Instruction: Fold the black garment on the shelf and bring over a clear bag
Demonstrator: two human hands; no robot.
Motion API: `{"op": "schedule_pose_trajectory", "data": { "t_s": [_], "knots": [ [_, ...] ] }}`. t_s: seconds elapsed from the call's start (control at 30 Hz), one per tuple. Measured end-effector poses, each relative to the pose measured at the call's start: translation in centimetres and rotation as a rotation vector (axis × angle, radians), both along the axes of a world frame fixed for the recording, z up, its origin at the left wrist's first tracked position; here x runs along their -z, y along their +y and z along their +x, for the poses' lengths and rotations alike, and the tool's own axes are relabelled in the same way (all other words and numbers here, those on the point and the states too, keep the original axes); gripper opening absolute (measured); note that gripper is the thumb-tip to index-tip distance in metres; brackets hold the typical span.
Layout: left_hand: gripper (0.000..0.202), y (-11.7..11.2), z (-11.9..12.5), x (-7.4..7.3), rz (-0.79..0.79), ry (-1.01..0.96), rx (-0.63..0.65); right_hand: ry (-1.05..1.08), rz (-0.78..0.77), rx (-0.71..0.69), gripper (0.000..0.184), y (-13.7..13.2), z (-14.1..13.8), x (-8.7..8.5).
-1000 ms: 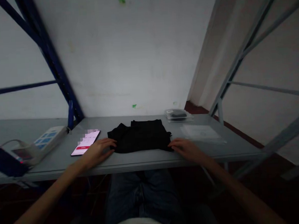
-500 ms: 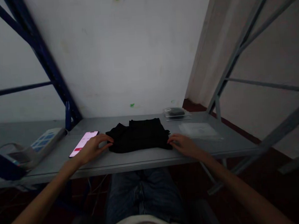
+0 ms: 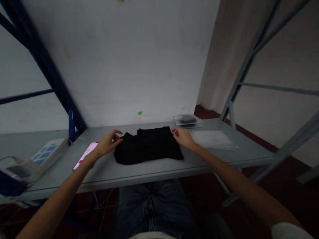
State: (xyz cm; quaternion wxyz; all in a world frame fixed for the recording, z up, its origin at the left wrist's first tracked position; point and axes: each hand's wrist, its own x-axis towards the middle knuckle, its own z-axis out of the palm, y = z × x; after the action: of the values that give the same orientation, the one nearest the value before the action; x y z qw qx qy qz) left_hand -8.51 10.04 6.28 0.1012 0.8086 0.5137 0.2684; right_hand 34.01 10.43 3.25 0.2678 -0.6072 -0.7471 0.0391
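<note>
Left hand (image 3: 108,143) sits at the far left corner of the folded black garment (image 3: 147,145), fingers loosely spread and curled, tips touching the cloth's upper left edge; whether they pinch any fabric is too dark to tell. Right hand (image 3: 182,137) mirrors it at the far right corner, fingers bent down onto the edge, with no visible grip. Both forearms reach straight out over the person's lap.

The garment lies flat in a compact, roughly rectangular bundle at the middle of the grey table (image 3: 157,168), near its front edge, with a small lobe of cloth sticking out at the upper left, just under the left fingers.

My read: this is a folding or tidying step, with both hands set at the back corners of a bundle that is already mostly folded. The next move calls for a real pinch at both corners at once, and an even pull so the layers do not slide apart; that loose lobe on the left looks likeliest to slip out.

Further out: a lit phone (image 3: 86,154) lies just left of the left wrist, a power strip (image 3: 44,155) beyond it. Right of the garment lies a clear plastic bag (image 3: 213,139), and behind that a small packaged item (image 3: 188,120) by the wall.
</note>
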Motion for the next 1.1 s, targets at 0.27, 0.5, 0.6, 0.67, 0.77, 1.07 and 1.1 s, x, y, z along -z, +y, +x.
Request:
{"op": "schedule_pose_trajectory", "data": {
  "t_s": [0.27, 0.5, 0.6, 0.67, 0.77, 1.07, 1.1],
  "knots": [
    [0.051, 0.3, -0.9, 3.5, -0.017, 0.207, -0.33, -0.113, 0.205, 0.116, 0.031, -1.5, -1.8, 0.8],
    [0.039, 0.7, -0.8, 3.0, -0.031, 0.006, -0.285, -0.158, 0.282, -0.258, 0.042, -5.0, -10.3, -1.7],
    [0.042, 1.0, -0.4, 2.5, -0.056, -0.201, -0.232, -0.144, 0.24, -0.388, 0.063, -5.4, -14.7, -1.2],
    [0.048, 1.0, -0.1, 1.9, -0.116, -0.371, -0.233, -0.116, 0.164, -0.416, 0.086, -5.0, -16.9, -0.4],
    [0.056, 1.2, 0.4, 0.7, -0.193, -0.595, -0.234, -0.069, 0.023, -0.391, 0.107, -3.8, -19.0, 1.0],
    [0.044, 2.7, 7.5, -3.4, -0.262, -0.774, -0.185, 0.023, -0.009, -0.361, 0.11, -4.1, -17.8, 1.8],
    [0.042, 2.9, 8.8, -3.6, -0.259, -0.745, -0.198, 0.029, 0.005, -0.335, 0.111, -4.6, -16.8, 1.7]
  ]
}}
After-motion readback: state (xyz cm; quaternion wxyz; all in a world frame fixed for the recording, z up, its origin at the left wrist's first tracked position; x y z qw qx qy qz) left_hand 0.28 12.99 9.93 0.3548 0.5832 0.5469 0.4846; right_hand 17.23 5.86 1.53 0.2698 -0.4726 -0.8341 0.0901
